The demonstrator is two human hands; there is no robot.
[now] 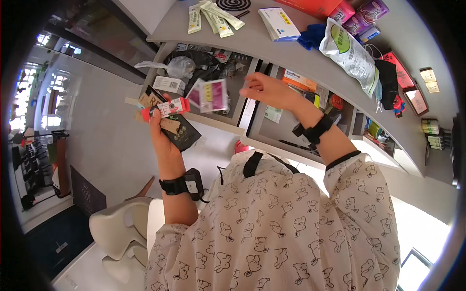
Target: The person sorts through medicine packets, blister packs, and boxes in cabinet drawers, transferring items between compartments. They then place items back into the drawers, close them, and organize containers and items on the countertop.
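My left hand (164, 138) is closed around a small bundle at the front left of the open left drawer (216, 123). In the bundle are a red-and-white packet (174, 107) and a black sachet (188, 136), with other pieces partly hidden behind them. My right hand (272, 91) is over the gap between the two open drawers, its fingers apart and holding nothing. To its left, slightly blurred purple-and-white packets (213, 96) show over the left drawer; whether they touch anything beneath I cannot tell. Behind the bundle sits a white box (169, 85) in that drawer.
The right drawer (291, 145) holds an orange box (299, 80) and small items. On the desk (242, 36) lie stick sachets (213, 18), a white-and-blue box (279, 24) and a large white-green bag (350, 58). A pale chair (116, 228) stands at lower left.
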